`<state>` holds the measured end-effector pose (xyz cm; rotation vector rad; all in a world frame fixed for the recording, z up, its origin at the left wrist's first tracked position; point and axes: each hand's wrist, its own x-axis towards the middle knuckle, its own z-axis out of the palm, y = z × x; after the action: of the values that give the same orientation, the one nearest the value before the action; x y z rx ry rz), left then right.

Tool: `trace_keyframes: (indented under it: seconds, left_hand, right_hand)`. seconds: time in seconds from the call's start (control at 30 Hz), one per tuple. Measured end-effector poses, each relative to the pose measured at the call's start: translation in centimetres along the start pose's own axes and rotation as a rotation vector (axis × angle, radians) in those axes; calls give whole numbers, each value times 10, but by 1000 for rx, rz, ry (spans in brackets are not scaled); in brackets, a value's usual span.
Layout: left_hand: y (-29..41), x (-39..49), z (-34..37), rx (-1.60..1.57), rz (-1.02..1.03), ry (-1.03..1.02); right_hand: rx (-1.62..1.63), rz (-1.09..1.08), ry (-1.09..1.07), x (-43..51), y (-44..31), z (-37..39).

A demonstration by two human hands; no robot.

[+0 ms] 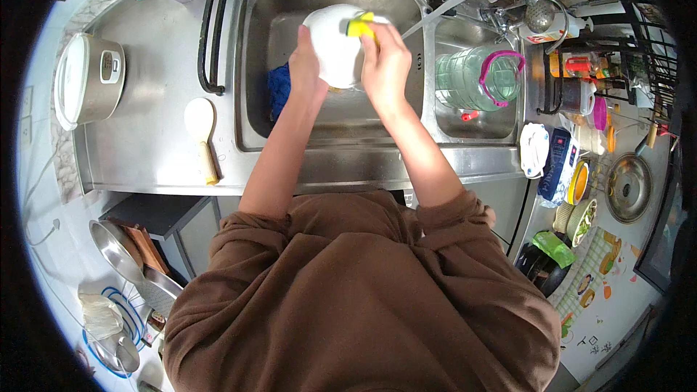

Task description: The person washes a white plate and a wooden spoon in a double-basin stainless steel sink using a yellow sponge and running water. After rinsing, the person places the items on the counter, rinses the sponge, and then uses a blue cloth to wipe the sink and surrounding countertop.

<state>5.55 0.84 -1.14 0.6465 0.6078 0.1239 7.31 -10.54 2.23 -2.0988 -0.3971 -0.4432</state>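
My left hand (307, 65) grips the left rim of a white bowl or plate (333, 46) over the large basin of a stainless steel sink (348, 120). Near the dish's upper right edge, my right hand (385, 60) pinches a yellow sponge (360, 26) against its surface. A blue cloth (279, 87) lies in the basin, partly behind my left forearm. The faucet spout (446, 8) reaches in from the upper right, its tip near my right hand. Whether water runs from it I cannot tell.
A large clear plastic jug (463, 79) with a pink handle lies in the small right basin. On the left counter are a rice paddle (200, 120), a white cooker (90, 81) and a black metal rack bar (209, 43). Bottles, packages and utensils crowd the right side.
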Motion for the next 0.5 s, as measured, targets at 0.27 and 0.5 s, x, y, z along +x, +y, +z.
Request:
trace_keyframes:
  seconds: [0.27,0.5]
  left_hand:
    - [-5,4,-18,-74,-104,-185]
    - [2,5,-15,57,34,-34]
  right_hand:
    - [29,-95,-87,9,30,-15]
    - [163,-237,-210,11,11,5]
